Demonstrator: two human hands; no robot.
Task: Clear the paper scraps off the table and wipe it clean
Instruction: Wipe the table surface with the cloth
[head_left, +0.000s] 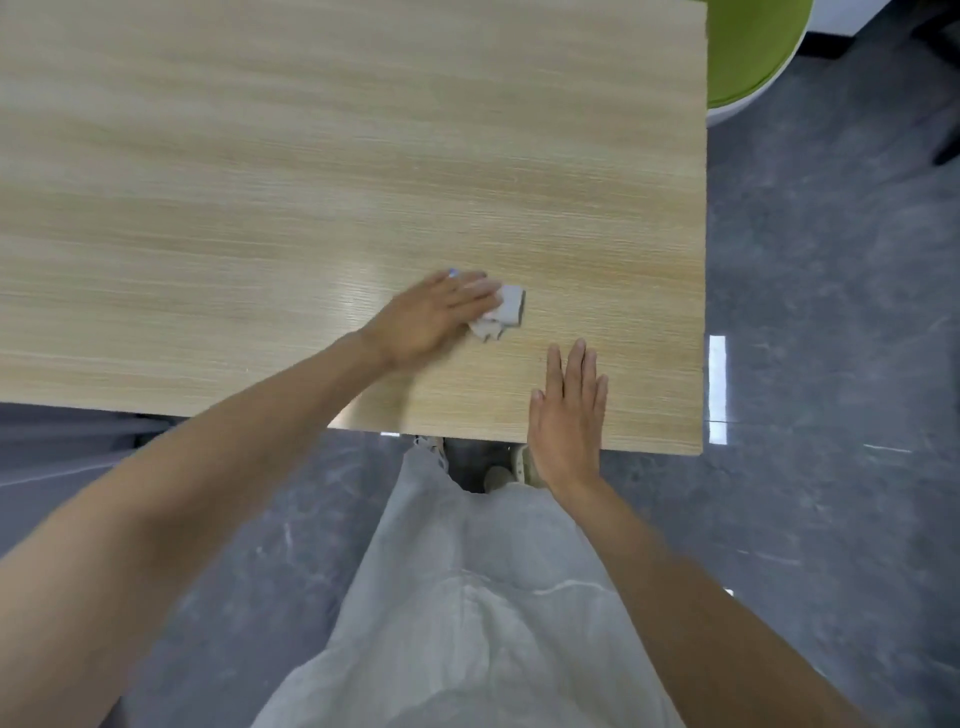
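Pressing a pale rag (506, 312) flat on the counter (260, 156), toward its right end, the left hand (431, 322) lies straight-fingered over it; the right hand (569, 410) rests flat and empty at the near edge. Soft and light, the rag may bunch: best pressed mid-top

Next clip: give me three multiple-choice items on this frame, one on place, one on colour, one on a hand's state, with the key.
1. Where is the cloth? A under the left hand's fingers; B on the floor; C on a lap.
2. The chair beside the table is: A red; B green; C blue.
3. The right hand is: A a fist; B pinching paper; C flat, fingers straight.
Key: A, fingers press it to the tabletop; B, its seat is lime green; C, all fingers lie straight.
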